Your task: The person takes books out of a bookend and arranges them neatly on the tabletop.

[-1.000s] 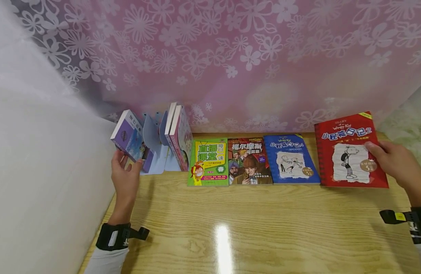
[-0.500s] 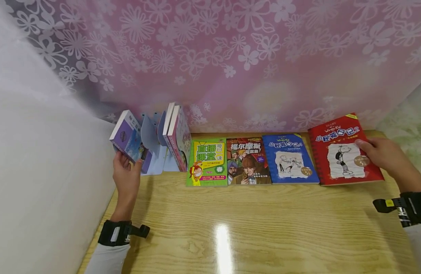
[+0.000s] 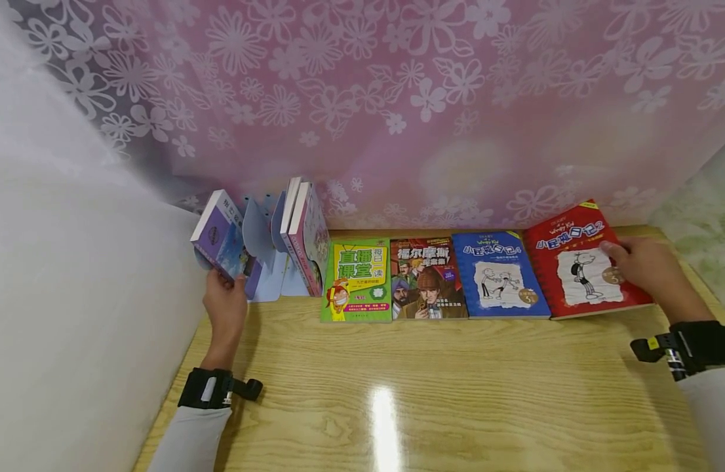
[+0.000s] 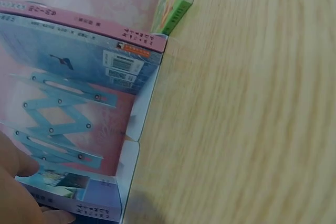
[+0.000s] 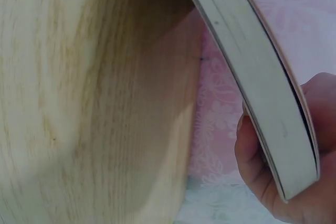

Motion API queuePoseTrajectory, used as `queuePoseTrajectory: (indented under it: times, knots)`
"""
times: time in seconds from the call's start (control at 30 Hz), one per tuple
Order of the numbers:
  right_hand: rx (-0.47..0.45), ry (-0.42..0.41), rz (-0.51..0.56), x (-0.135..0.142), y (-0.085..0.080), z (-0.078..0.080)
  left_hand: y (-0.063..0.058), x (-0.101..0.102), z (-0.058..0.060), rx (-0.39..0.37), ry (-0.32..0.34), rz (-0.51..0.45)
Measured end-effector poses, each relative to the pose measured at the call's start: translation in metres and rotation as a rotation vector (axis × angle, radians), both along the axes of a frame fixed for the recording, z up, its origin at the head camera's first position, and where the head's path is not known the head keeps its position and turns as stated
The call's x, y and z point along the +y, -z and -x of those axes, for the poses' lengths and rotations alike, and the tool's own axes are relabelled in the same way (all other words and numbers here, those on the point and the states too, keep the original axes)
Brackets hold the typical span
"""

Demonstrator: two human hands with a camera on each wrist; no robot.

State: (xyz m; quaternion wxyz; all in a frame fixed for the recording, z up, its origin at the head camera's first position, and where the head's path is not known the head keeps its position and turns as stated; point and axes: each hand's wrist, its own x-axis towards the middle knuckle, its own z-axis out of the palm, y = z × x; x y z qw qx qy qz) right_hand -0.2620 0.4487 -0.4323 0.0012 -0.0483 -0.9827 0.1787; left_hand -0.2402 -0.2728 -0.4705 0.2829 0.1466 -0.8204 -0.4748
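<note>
At the left, my left hand (image 3: 225, 308) pinches the lower edge of a purple-blue book (image 3: 221, 237), its thumb on one face and fingers on the other. The book leans outward at the left end of a light blue folding book stand (image 3: 257, 229), whose crisscross bars show in the left wrist view. My right hand (image 3: 648, 267) grips the right edge of a red comic book (image 3: 582, 226), thumb on its cover. That book is tilted, its right side raised off the table and its left edge by a blue comic book (image 3: 501, 282). The right wrist view shows its page edge (image 5: 257, 77).
A pink book (image 3: 313, 246) and another beside it stand upright at the stand's right side. A green book (image 3: 358, 280) and a detective book (image 3: 429, 278) lie flat along the back of the wooden table (image 3: 433, 393). A pink flowered curtain (image 3: 398, 118) hangs behind; a white wall borders the left.
My right hand has moved left with the red book, bringing it closer against the blue one and lower. My left hand has shifted slightly right and down along the purple-blue book, which stays in place.
</note>
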Motion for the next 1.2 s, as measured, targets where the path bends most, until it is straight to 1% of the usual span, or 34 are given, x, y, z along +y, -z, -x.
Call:
queuePoseTrajectory:
  times: [0.07, 0.17, 0.3, 0.43, 0.57, 0.77, 0.9, 1.0, 1.07, 1.2]
  knots:
    - [0.001, -0.009, -0.015, 0.0, 0.002, 0.002, 0.003, -0.001, 0.001, -0.008, 0.002, 0.017]
    - [0.003, -0.021, -0.033, 0.0, 0.004, 0.003, 0.006, -0.003, 0.003, 0.01, 0.003, 0.044]
    - [-0.023, -0.006, -0.037, 0.0, 0.007, 0.005, 0.009, -0.006, 0.006, 0.03, 0.001, 0.082]
    - [-0.031, -0.002, -0.046, 0.002, 0.011, 0.009, 0.01, -0.008, 0.007, 0.021, -0.009, 0.114]
    - [-0.028, 0.001, -0.055, 0.004, 0.016, 0.012, 0.011, -0.01, 0.008, 0.013, -0.013, 0.12]
    - [-0.088, 0.006, -0.053, 0.006, 0.02, 0.012, 0.012, -0.012, 0.007, 0.014, -0.009, 0.115]
    - [-0.072, 0.012, -0.055, 0.005, 0.024, 0.01, 0.013, -0.012, 0.007, 0.026, -0.003, 0.121]
    - [-0.059, 0.037, -0.054, 0.005, 0.028, 0.008, 0.013, -0.011, 0.008, 0.036, -0.001, 0.126]
    - [-0.058, 0.059, -0.046, 0.005, 0.03, 0.007, 0.012, -0.01, 0.009, 0.04, -0.005, 0.136]
    - [-0.02, 0.076, -0.043, 0.004, 0.035, 0.007, 0.011, -0.01, 0.009, 0.038, -0.018, 0.158]
